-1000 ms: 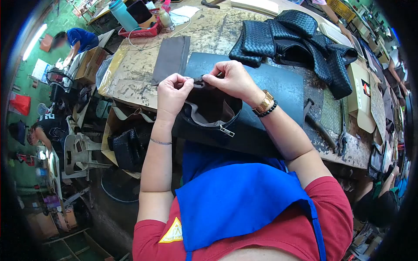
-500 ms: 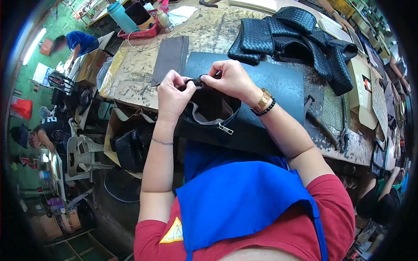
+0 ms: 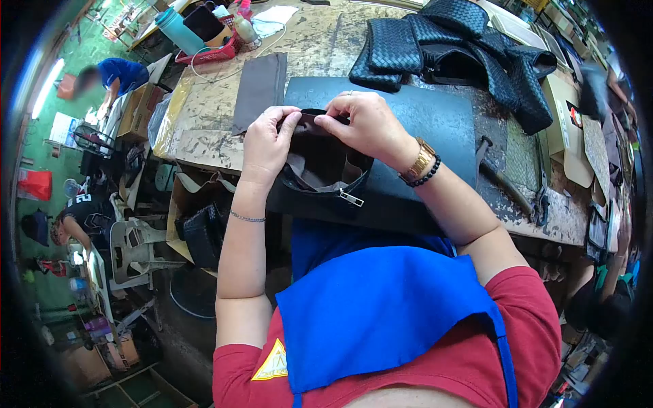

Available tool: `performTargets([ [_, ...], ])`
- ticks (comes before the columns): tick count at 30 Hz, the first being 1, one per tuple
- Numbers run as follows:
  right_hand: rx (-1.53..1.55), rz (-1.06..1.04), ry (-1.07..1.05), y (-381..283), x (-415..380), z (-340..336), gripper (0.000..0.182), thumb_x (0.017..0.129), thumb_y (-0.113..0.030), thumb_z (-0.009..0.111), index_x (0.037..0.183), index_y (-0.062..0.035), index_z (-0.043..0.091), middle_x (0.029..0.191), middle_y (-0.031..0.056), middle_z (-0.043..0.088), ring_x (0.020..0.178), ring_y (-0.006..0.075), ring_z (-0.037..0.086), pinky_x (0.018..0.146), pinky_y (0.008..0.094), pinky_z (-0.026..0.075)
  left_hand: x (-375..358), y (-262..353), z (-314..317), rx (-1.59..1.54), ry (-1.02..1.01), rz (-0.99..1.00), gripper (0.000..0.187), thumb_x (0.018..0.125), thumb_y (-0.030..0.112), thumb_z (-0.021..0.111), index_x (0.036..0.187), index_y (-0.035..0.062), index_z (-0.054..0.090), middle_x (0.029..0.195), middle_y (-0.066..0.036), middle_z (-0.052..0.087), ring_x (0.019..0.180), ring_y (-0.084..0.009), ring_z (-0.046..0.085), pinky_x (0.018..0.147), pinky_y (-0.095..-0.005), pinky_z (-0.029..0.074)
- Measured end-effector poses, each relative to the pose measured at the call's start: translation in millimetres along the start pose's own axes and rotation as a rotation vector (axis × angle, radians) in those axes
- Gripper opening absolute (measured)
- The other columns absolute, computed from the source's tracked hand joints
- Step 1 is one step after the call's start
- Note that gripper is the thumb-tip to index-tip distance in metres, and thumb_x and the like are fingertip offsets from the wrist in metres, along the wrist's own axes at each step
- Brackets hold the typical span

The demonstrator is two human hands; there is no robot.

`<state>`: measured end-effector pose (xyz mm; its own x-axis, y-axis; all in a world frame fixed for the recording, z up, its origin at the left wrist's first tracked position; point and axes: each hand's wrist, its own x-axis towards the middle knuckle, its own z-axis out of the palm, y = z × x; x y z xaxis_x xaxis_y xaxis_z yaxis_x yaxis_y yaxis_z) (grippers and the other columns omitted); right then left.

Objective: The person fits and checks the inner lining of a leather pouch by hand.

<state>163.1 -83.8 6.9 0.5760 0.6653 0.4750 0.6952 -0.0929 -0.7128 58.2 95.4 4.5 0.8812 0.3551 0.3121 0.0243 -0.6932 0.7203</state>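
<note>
A dark bag or pouch (image 3: 325, 158) with a brown lining stands with its mouth turned up in front of me. My left hand (image 3: 266, 143) pinches the far left part of its rim between thumb and fingers. On the far right part of the same rim, my right hand (image 3: 373, 128) is closed, thumb inside the opening. Between the two hands a short stretch of rim shows. A silver zipper pull (image 3: 351, 198) hangs at the near side. Underneath lies a smooth black board (image 3: 428, 129). The bag's lower body is mostly hidden.
Black woven-pattern bags (image 3: 456, 58) are heaped at the back right. A hammer (image 3: 507, 182) lies at the right, a dark flat sheet (image 3: 260, 92) at the left. Behind it stands a red basket (image 3: 228, 51) with a turquoise bottle (image 3: 178, 30). Other people work at both sides.
Both hands have moved slightly apart along the rim, which now shows stretched between them. The bag's mouth has shifted a little left in view.
</note>
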Motion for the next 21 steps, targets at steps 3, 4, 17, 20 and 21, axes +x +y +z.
performTargets([
  [3,-0.015,0.134,-0.029,0,1,-4,0.024,0.08,-0.025,0.075,0.078,-0.0019,0.07,0.072,0.0148,0.065,0.063,0.0222,0.064,0.058,0.0331,0.049,-1,7,0,0.033,-0.018,0.002,0.02,0.094,0.02,0.064,0.099,0.0008,0.068,0.09,-0.014,0.069,0.082,-0.0217,0.067,0.075,-0.0319,0.051],
  [4,-0.019,0.14,-0.028,2,2,-4,0.024,0.08,-0.025,0.075,0.078,-0.0017,0.07,0.071,0.0149,0.065,0.062,0.0224,0.064,0.058,0.0333,0.049,0,7,1,0.031,-0.023,0.0,0.02,0.094,0.02,0.064,0.099,0.0008,0.068,0.09,-0.014,0.069,0.081,-0.0216,0.067,0.075,-0.0317,0.051],
  [17,-0.008,0.168,-0.011,15,3,-3,0.022,0.079,-0.022,0.074,0.082,-0.0006,0.07,0.069,0.0126,0.067,0.061,0.0201,0.064,0.06,0.0324,0.051,4,4,7,-0.013,-0.131,-0.012,0.021,0.094,0.019,0.063,0.098,-0.0011,0.068,0.085,-0.012,0.069,0.075,-0.0167,0.062,0.069,-0.0286,0.049],
  [20,0.054,0.142,-0.026,11,4,-6,0.021,0.081,-0.021,0.073,0.087,-0.0009,0.07,0.07,0.0103,0.068,0.061,0.0168,0.063,0.061,0.0315,0.052,7,10,2,0.035,-0.196,-0.013,0.019,0.095,0.02,0.063,0.097,0.0008,0.067,0.087,-0.009,0.068,0.08,-0.0164,0.062,0.08,-0.0327,0.047],
  [21,0.074,0.132,-0.047,9,6,-9,0.021,0.082,-0.02,0.073,0.089,-0.001,0.069,0.071,0.0095,0.069,0.061,0.0155,0.063,0.061,0.0313,0.052,10,15,-1,0.055,-0.23,-0.03,0.019,0.096,0.02,0.062,0.098,0.0018,0.067,0.088,-0.006,0.068,0.084,-0.0144,0.061,0.088,-0.0343,0.047],
])
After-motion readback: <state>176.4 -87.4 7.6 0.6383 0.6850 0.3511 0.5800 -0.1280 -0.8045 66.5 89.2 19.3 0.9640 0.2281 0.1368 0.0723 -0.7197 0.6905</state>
